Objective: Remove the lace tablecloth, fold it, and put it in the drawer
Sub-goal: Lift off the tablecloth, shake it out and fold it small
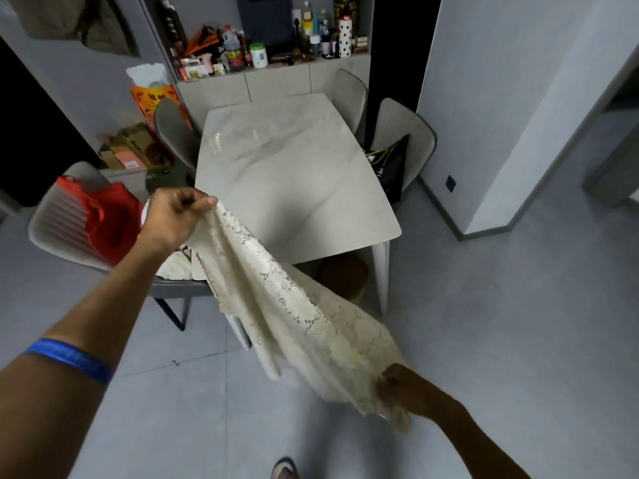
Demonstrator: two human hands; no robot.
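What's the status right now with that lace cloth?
Left hand and right hand each grip the lace tablecloth. Cloth off table, unfolded. Nothing blocking.

No legible text or labels

grey tiled floor (484, 340), pale marble-look dining table (294, 174), padded grey chairs (401, 133) around it, cluttered sideboard (269, 81) of bottles at the back, light grey walls (501, 98); pretty dim lighting
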